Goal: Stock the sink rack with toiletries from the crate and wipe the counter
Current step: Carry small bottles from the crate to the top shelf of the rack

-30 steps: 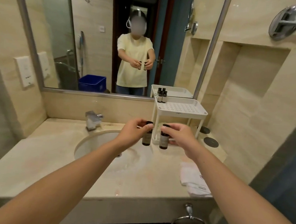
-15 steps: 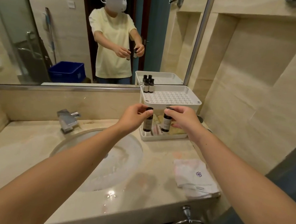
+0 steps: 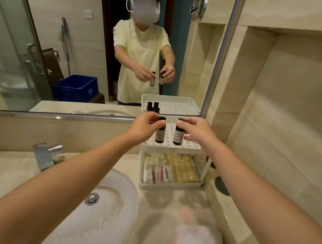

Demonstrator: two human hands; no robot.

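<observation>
Head view, frame centre: left hand (image 3: 143,127) and right hand (image 3: 198,132) each pinch the cap of a small dark bottle, left bottle (image 3: 160,131) and right bottle (image 3: 178,134), over the rack's top shelf (image 3: 190,144). They look light, rigid and smooth; grip at the cap or label.

The rack (image 3: 173,147) stands on the counter against the mirror (image 3: 103,56), just left of the side wall (image 3: 274,133). Its perforated top shelf is mostly bare toward the right and front, but the left hand (image 3: 143,127) and right hand (image 3: 198,131), each holding a small dark bottle upright, hover over the middle. Whether bottles stand at its back left corner cannot be told; only their reflection shows. The lower shelf is packed with sachets (image 3: 173,168), reachable only from the front, between the rack's posts. In front of the rack the counter lies open up to a folded towel (image 3: 201,243). Left of the rack the basin (image 3: 102,215) is open; the tap (image 3: 46,154) rises behind it.
</observation>
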